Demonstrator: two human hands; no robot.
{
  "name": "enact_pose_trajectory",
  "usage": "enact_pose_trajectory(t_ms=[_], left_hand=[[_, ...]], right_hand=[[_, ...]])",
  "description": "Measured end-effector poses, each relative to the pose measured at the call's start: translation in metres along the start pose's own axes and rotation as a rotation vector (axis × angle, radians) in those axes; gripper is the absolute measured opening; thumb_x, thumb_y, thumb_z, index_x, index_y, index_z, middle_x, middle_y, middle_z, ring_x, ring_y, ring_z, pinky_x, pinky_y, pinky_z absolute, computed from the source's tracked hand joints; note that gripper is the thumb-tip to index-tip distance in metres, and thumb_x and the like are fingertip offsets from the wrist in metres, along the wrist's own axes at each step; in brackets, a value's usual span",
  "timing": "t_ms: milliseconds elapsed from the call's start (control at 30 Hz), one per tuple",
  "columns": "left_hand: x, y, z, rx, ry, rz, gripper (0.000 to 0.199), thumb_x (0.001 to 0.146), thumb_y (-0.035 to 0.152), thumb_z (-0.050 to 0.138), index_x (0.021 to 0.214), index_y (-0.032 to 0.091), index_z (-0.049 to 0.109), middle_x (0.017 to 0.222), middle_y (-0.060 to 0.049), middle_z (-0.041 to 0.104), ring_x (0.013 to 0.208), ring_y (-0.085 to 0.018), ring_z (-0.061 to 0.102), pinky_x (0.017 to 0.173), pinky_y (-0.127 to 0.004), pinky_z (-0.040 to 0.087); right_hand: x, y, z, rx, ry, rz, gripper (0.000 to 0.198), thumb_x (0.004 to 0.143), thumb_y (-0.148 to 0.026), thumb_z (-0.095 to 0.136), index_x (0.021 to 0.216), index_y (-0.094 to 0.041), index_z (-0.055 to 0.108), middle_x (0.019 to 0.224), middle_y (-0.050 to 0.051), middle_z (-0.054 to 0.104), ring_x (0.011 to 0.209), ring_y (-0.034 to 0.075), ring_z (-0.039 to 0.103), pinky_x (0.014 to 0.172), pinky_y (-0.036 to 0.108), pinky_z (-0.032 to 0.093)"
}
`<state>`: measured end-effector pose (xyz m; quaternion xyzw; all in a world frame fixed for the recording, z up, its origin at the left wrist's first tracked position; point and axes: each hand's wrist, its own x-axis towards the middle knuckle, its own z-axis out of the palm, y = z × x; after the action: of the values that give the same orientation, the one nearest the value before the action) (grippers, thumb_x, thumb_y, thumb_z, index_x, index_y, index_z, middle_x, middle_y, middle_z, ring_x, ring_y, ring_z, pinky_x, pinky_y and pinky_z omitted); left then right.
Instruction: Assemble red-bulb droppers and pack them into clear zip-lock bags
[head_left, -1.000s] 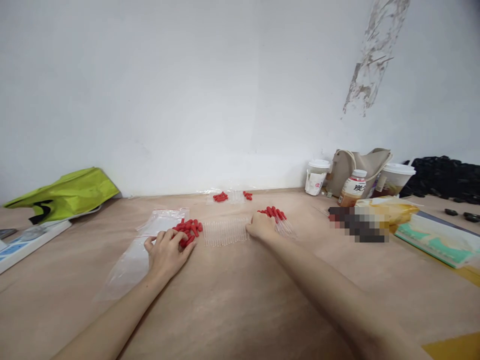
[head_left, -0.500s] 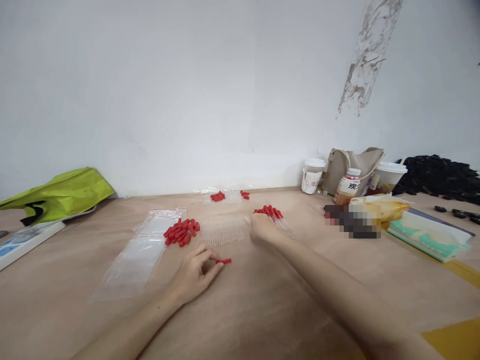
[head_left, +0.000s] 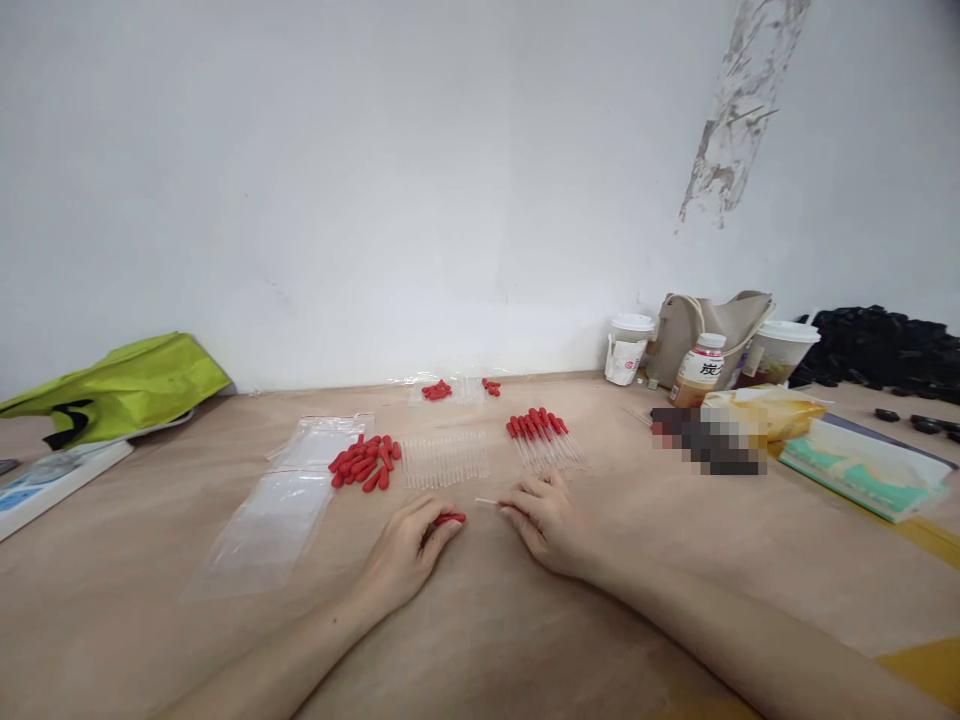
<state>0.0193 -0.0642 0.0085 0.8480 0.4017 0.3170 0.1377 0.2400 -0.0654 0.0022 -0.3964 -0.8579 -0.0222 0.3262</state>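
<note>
A red rubber dropper bulb [head_left: 452, 518] is pinched between the thumb and fingers of my left hand [head_left: 405, 545], low over the brown-covered table. Facing it, my right hand [head_left: 551, 525] grips a thin glass dropper tube [head_left: 487, 502], whose free end points left toward the bulb; the two are apart. Behind my left hand lies a pile of loose red bulbs [head_left: 364, 463]. A row of clear glass tubes [head_left: 444, 460] is laid out beside the pile. Beyond my right hand rest several droppers with red bulbs fitted [head_left: 541, 432].
Clear zip bags [head_left: 259, 530] lie flat at left, near a white power strip [head_left: 67, 480] and a yellow-green bag [head_left: 127, 385]. Against the wall sits a bag of red bulbs and tubes [head_left: 461, 392]. Cups, a bottle [head_left: 697, 372] and a tissue pack [head_left: 862, 470] stand at right.
My right hand has come back toward me from the row of tubes and now holds a glass tube in front of my left hand. The left hand keeps the bulb, nearly in place.
</note>
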Motion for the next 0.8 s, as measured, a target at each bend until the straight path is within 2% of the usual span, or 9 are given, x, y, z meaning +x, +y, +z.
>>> enact_pose_trajectory(t_ms=[133,700,800], left_hand=[[-0.0007,0.0003,-0.0016,0.035,0.004,-0.007,0.018,0.088,0.031,0.042,0.087,0.021,0.057,0.082,-0.001,0.062,0.079,-0.017,0.055,0.072,-0.029,0.04],[-0.0023,0.0001,-0.0007,-0.031,-0.006,-0.014,0.017,0.088,0.03,0.042,0.086,0.021,0.056,0.081,0.0,0.061,0.077,-0.016,0.054,0.073,-0.027,0.039],[-0.0029,0.0016,-0.0019,-0.021,-0.036,0.015,0.017,0.087,0.029,0.045,0.082,0.021,0.058,0.074,0.001,0.06,0.073,-0.015,0.053,0.07,-0.026,0.038]], right_hand=[[-0.0024,-0.0045,0.0037,0.01,0.004,-0.071,0.021,0.088,-0.021,0.039,0.093,-0.021,0.06,0.081,0.002,0.061,0.076,0.012,0.051,0.075,0.031,0.026],[0.0024,-0.0023,0.0054,0.054,0.014,-0.13,0.024,0.086,-0.019,0.04,0.1,-0.022,0.06,0.08,0.002,0.062,0.072,0.012,0.051,0.074,0.032,0.024],[0.0032,-0.0005,0.0059,0.071,-0.008,-0.157,0.025,0.086,-0.018,0.042,0.1,-0.025,0.06,0.08,0.001,0.062,0.071,0.01,0.051,0.074,0.032,0.023]])
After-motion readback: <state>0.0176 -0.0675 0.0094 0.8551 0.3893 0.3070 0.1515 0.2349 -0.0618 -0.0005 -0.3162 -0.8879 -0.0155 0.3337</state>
